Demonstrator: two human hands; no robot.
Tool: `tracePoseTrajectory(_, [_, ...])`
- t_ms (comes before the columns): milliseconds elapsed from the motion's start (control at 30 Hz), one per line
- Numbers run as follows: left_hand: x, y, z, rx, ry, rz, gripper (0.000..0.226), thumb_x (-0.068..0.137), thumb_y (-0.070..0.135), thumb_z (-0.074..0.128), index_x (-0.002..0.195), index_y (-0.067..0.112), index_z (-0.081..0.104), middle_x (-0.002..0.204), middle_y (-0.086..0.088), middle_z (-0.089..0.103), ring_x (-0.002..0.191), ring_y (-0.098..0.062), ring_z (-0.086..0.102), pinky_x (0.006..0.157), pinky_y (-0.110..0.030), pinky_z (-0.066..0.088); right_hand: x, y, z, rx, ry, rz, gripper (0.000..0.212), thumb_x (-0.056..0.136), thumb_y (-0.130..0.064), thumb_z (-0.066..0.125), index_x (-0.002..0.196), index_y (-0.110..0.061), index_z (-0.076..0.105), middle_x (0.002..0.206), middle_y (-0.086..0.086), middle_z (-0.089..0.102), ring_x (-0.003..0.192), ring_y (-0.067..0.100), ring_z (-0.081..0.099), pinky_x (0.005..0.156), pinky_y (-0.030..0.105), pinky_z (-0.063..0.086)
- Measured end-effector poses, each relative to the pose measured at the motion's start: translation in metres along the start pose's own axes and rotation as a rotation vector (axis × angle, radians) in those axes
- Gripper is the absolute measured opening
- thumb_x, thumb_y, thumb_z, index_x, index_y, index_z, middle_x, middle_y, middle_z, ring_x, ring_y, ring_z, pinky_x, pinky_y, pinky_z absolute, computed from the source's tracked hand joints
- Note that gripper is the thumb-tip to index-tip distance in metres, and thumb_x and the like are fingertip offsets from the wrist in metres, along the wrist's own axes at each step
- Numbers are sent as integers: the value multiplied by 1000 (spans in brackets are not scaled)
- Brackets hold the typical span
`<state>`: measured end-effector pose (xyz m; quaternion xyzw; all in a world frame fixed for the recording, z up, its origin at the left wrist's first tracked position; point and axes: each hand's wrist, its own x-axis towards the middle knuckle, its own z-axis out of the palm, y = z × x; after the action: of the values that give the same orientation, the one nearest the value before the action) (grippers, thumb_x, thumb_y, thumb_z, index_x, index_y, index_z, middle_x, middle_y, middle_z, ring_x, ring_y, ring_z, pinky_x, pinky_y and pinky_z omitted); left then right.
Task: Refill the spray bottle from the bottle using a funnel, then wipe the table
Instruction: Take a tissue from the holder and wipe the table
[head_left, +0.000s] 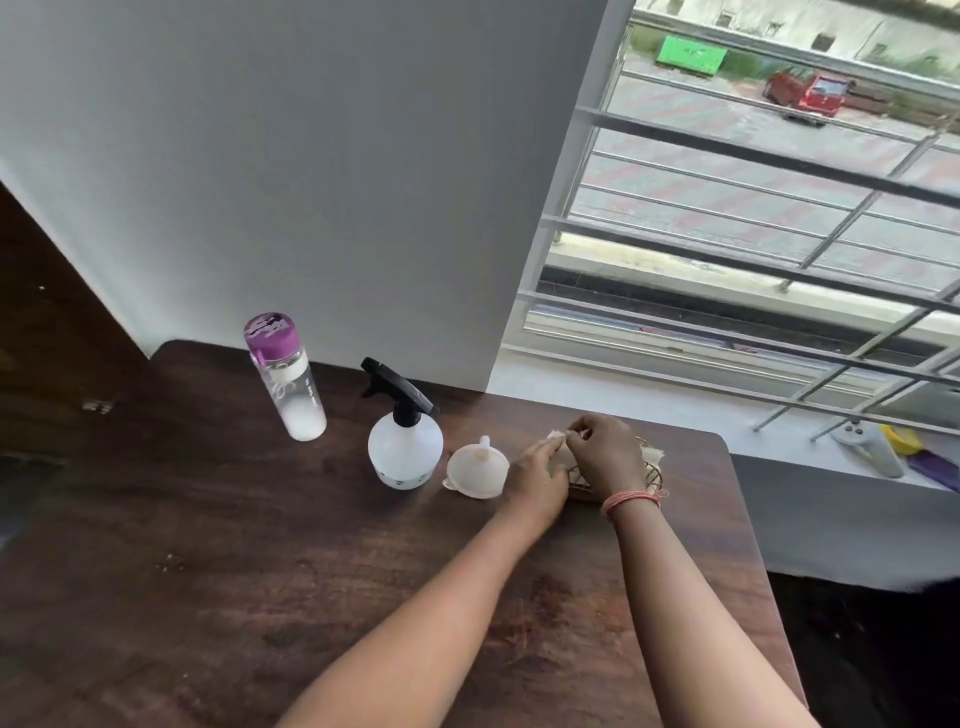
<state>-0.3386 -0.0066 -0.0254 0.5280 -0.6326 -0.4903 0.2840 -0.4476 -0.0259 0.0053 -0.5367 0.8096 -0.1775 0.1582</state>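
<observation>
- Far left on the dark wooden table (208, 545): clear bottle (287, 378) with purple cap, standing upright near the wall, whitish liquid low in it; print on the side too small to read
- Right of it, apart: white spray bottle (405, 448) with black trigger head screwed on, upright; fill level hard to make out through the cloudy body
- Just beside the spray bottle's right side: pale funnel (478, 467), lying tilted with wide mouth up toward the camera, spout pointing away; right rim hidden behind the left hand
- Left hand (537, 480): fingers curled forward, tips pinching a pale cloth (557, 435); grip plain enough, thumb hidden
- Right hand (608, 457), with a pink-orange thread band on the wrist: fingertips curled, pinching the same cloth at its top edge, touching the left fingertips
- Cloth mostly covered by both hands, only small pale corners visible between the fingers and at the far right
- Under the hands: small wire basket (655, 475), largely hidden; cannot tell how much cloth still lies in it
- Far right, on the window ledge: blurred objects, unidentifiable
</observation>
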Motion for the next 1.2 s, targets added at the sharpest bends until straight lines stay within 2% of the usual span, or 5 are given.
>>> tracePoseTrajectory(467, [5,-1,-5,0,22,-37,45,89,11,50,135,10,54,139,-6,55,127,-18,50,106,-24,37,13,9,-4,50,-14,-71,9,86,-19,60,87,-15,69,90,7,66,87,22,59,71,28,40])
tracePoseTrajectory(600, [9,1,-6,-58,151,-42,32,88,11,52,118,11,64,122,-6,63,109,-18,59,97,-29,47,10,13,-8,141,36,-75,8,86,-16,61,87,-13,68,89,6,62,83,18,53,72,26,35])
tracePoseTrajectory(767, [19,7,-12,-99,279,74,26,86,10,59,111,17,64,111,-1,59,87,-9,59,77,-10,45,9,15,-11,178,63,-71,10,90,-13,59,93,-6,66,91,6,58,83,18,51,74,23,33])
tracePoseTrajectory(900, [32,9,-14,21,231,99,28,85,4,59,110,13,68,110,-4,62,89,-16,62,84,-25,52,5,17,-12,187,58,-81,8,86,-8,63,90,-5,70,91,7,57,75,14,54,75,25,43])
tracePoseTrajectory(1200, [43,11,-20,224,182,101,5,83,14,67,85,13,72,86,-1,72,80,-14,63,73,-28,53,4,16,-6,141,85,-76,11,84,-10,67,92,-8,74,86,1,56,74,13,54,76,28,47])
